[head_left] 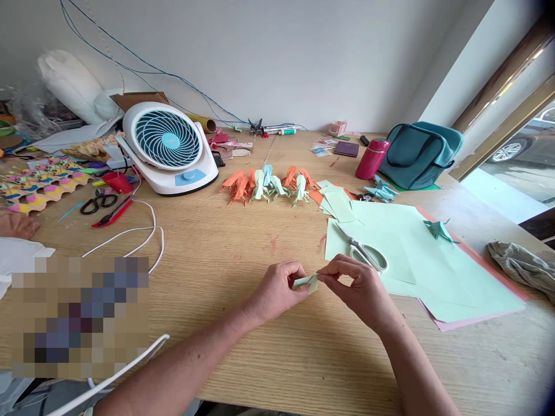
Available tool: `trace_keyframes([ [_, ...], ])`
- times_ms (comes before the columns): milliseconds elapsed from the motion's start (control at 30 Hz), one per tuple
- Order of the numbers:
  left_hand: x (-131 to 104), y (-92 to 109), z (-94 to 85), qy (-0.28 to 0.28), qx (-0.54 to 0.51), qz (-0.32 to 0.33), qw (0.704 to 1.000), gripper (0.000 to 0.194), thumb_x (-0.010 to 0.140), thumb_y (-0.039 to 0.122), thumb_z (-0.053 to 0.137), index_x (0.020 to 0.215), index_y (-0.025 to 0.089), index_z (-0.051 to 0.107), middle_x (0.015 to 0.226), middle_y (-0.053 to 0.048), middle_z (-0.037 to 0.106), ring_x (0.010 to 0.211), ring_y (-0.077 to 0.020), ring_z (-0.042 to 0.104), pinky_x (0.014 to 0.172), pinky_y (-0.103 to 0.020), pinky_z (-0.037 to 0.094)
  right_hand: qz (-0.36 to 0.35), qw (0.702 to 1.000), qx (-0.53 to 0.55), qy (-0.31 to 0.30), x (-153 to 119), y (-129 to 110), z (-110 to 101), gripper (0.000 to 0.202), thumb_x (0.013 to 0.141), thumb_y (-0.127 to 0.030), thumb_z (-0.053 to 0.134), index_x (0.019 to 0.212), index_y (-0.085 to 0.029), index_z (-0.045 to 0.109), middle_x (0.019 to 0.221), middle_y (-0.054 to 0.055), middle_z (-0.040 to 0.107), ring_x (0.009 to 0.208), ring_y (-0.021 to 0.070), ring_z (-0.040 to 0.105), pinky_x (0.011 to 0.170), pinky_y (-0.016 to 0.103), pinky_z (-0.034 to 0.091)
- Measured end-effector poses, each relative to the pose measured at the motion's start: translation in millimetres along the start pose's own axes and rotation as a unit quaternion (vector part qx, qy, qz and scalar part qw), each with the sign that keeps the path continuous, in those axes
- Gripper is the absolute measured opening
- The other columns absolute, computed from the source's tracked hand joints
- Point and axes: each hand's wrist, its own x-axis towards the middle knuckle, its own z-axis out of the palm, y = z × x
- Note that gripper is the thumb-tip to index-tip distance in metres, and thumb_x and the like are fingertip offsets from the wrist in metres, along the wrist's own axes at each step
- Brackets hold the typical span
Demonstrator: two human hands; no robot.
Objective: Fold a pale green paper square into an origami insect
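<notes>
Pinching the folded pale green paper (306, 282) between thumb and fingers, the left hand (280, 292) holds it above the near half of the wooden table (243, 346), while the right hand (358, 289) grips its right tip. White-handled scissors (366, 251) lie just beyond the right hand on pale green sheets (455, 277) that stretch toward the table's right edge. Orange, green and blue origami figures (259, 186) stand in a row farther back, near the table's middle.

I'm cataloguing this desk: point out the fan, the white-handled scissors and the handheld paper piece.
Fan (170, 140): head view, hub of the grille.
White-handled scissors (355, 244): head view, where blades meet handles.
Paper piece (313, 282): head view, part between the hands.
</notes>
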Motion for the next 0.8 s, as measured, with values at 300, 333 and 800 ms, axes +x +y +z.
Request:
trace_keyframes([
  [300, -1.4, 0.4, 1.4, -0.009, -0.006, 0.017, 1.000, 0.022, 0.076, 0.021, 0.064, 0.064, 0.017, 0.046, 0.066, 0.005, 0.048, 0.062, -0.0085, 0.042, 0.056, -0.021, 0.033, -0.038, 0.998, -0.036, -0.030, 1.6, 0.0, -4.2, 0.017, 0.088, -0.023, 0.061, 0.073, -0.023, 0.068, 0.072, 0.000, 0.060, 0.065, 0.0151, 0.055, 0.059, 0.028, 0.041],
  [333, -1.3, 1.1, 1.3, -0.009, -0.011, 0.017, 1.000, 0.022, 0.076, 0.021, 0.064, 0.063, 0.017, 0.046, 0.066, 0.005, 0.047, 0.062, -0.0084, 0.042, 0.056, -0.021, 0.033, -0.034, 0.998, -0.031, -0.035, 1.5, -0.1, -4.9, 0.017, 0.089, -0.023, 0.061, 0.073, -0.022, 0.068, 0.072, 0.000, 0.060, 0.066, 0.0150, 0.055, 0.060, 0.028, 0.041],
  [800, 0.4, 7.4, -0.9, -0.032, -0.160, -0.102, 0.981, 0.022, 0.067, 0.030, 0.066, 0.066, 0.017, 0.048, 0.063, 0.005, 0.046, 0.058, -0.0083, 0.041, 0.053, -0.021, 0.034, 0.060, 0.991, 0.117, -0.024, 2.2, 10.9, 1.1, 0.022, 0.090, -0.043, 0.064, 0.086, -0.022, 0.068, 0.081, 0.002, 0.061, 0.073, 0.0161, 0.052, 0.067, 0.029, 0.041],
])
